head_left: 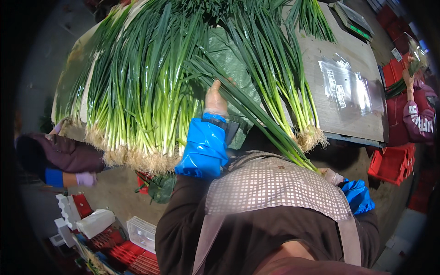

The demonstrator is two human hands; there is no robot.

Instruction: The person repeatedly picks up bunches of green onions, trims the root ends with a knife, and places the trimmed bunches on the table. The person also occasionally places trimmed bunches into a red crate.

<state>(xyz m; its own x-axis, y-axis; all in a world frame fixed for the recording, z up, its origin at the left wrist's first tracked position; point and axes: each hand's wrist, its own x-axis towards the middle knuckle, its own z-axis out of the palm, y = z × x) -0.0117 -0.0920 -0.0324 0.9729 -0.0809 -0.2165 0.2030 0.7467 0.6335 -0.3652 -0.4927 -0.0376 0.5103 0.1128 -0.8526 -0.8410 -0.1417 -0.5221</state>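
Note:
A bunch of long green-stemmed vegetables, perhaps garlic greens or leeks (256, 113), slants across in front of my checked apron (275, 185). My left hand (216, 98), below a blue plastic sleeve cover, holds its leafy part. Around its lower end close the fingers of my gloved right hand (332, 176), which hide the roots. Left of my left hand, a thick pile of the same greens (147, 96) lies on the table with pale roots toward me. Another bunch (275, 79) rests to the right, its roots over the table edge. Green plastic sheeting (230, 55) shows between them.
Clear plastic bags with printed labels (345, 86) lie on the table's right part (309, 55), below a scale (354, 24). Co-workers' arms appear at left (72, 154) and right (419, 110). Red crates (392, 165) and a clear plastic bin (141, 232) stand lower down.

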